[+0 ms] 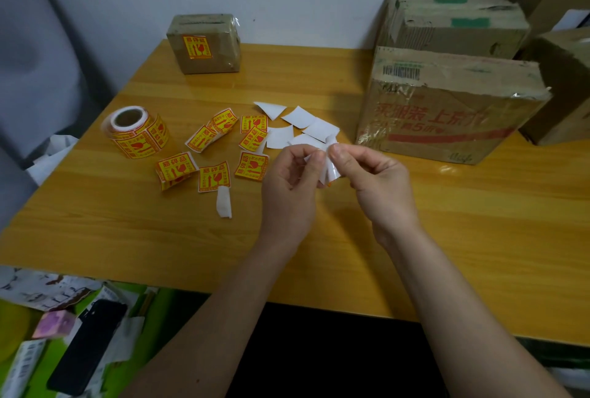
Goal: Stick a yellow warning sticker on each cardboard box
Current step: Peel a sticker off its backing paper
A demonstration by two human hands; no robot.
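Pinching one sticker between them, both hands: left hand, right hand.

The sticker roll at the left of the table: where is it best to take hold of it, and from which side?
Take the sticker roll by its outer curved wall, coming down from above. It stands on end with the hollow core facing up, and the table around it is bare, so fingers can close on opposite sides. Probably avoid the loose sticker end toward the right, which could peel away under the grip.
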